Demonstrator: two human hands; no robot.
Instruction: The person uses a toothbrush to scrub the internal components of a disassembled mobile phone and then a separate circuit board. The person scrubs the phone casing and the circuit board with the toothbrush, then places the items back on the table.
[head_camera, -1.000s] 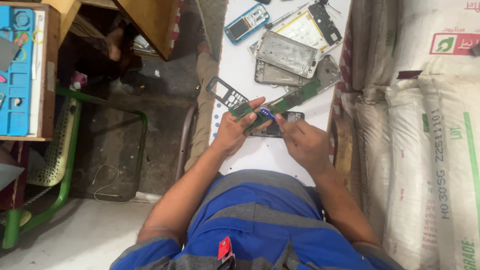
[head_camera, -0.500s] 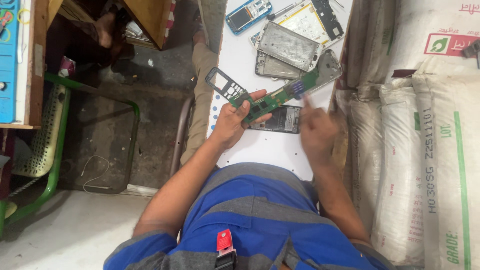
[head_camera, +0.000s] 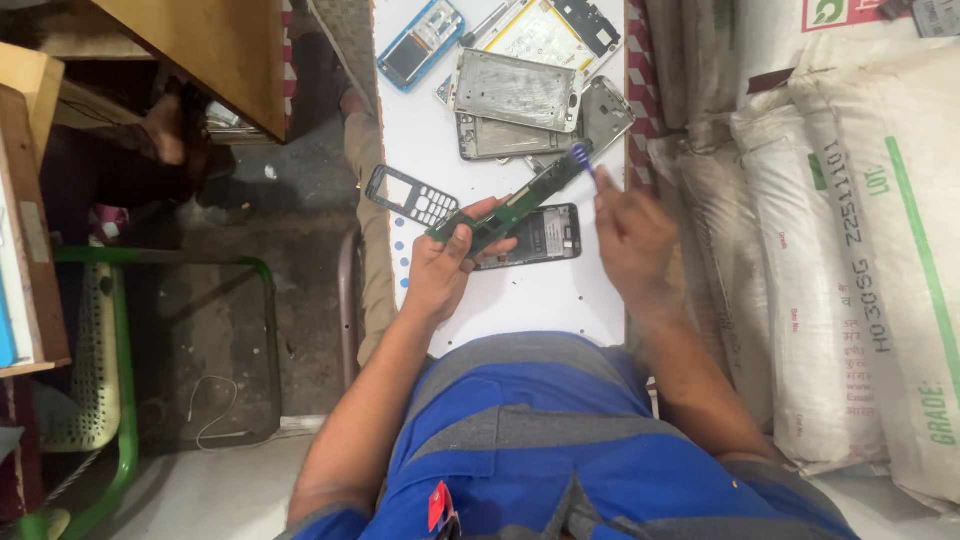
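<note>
1. Two bare hands are over a narrow white table top (head_camera: 520, 310), seen from above.
2. The left hand (head_camera: 445, 265) grips a long green circuit board (head_camera: 510, 212); thumb and fingers are pinched round its lower end, and the board slants up to the right, lifted off the table.
3. The right hand (head_camera: 632, 235) hangs beside the board's upper end, apart from the left hand; it is blurred, fingers loosely curled, and a small blue-tipped tool (head_camera: 580, 158) shows at its fingertips, right at the tip of the board.
4. Under the board, a dark rectangular phone body (head_camera: 545, 235) lies flat on the table.
5. Left of the hands sits a black keypad frame (head_camera: 410, 195).
6. Further up lie grey metal phone back plates (head_camera: 515, 90) stacked together, and a light blue phone casing (head_camera: 420, 45).
7. White woven sacks (head_camera: 850, 250) stand along the right side.
</note>
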